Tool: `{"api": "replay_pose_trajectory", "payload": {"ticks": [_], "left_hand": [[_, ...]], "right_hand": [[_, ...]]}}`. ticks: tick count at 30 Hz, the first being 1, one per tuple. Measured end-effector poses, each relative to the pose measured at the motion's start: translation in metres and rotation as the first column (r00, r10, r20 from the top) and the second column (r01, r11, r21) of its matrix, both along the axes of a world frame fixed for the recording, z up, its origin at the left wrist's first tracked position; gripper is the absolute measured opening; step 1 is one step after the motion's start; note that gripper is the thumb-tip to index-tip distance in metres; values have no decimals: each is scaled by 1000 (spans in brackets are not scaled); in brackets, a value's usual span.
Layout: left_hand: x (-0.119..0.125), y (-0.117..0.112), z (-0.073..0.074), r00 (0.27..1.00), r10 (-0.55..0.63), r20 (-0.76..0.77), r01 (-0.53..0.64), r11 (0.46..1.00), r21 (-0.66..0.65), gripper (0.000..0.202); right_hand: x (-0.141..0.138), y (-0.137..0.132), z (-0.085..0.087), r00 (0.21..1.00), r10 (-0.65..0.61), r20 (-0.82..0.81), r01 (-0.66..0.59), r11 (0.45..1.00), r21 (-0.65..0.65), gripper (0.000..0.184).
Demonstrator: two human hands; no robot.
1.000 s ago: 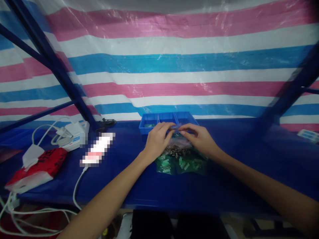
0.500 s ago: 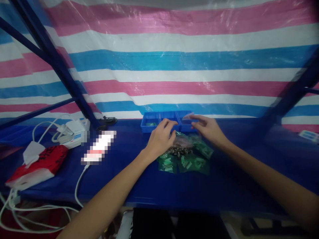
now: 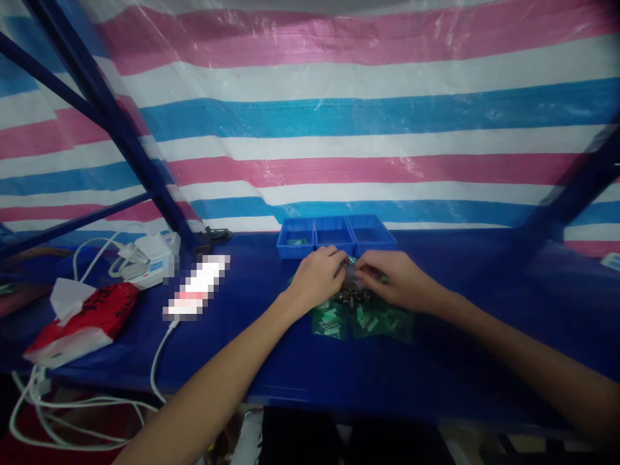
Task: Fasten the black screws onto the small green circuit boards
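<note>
My left hand and my right hand are close together over a small pile on the blue table. Both have bent, closed fingers at a clear plastic bag between them. The fingertips are partly hidden. Small dark metal parts lie just under the bag; whether they are inside it I cannot tell. Nearer to me lie a flat clear packet with pale green pieces and a similar packet to its right. Behind the hands stands a blue three-compartment tray, with small greenish bits in its left compartment.
On the left are a phone-like blurred item on a white cable, a red tissue pack and a white power strip. Blue frame posts rise at both sides. A striped plastic sheet hangs behind.
My right hand has come down and left from the tray's right compartment, where it held a thin clear piece of plastic. My left hand has shifted slightly and its fingers have closed in.
</note>
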State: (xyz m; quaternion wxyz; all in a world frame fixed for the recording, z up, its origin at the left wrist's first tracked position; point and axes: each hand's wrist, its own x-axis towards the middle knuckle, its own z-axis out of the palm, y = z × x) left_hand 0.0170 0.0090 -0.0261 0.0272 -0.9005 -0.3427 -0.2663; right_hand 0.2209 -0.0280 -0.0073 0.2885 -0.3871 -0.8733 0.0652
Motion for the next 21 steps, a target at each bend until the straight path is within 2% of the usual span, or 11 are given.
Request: {"api": "replay_pose_trajectory", "payload": {"ticks": [2,4,10,21], "left_hand": [[-3,3,-1,1000,17,0,-17,1000,-10,16],[-5,6,-3,999,32,-4,-32,999,-16,17],[-7,8,-3,998,63,-32,-64,997,-41,16],[-6,6,-1,997,76,-34,-78,995,-67,16]], "right_hand": [[-6,-8,-2,986,128,108,-133,990,40,17],[-9,-12,-4,964,180,195,-199,977,80,18],[-5,-6,-11,928,134,348,-174,981,87,19],[-5,-5,-11,902,171,397,-201,979,35,18]]}}
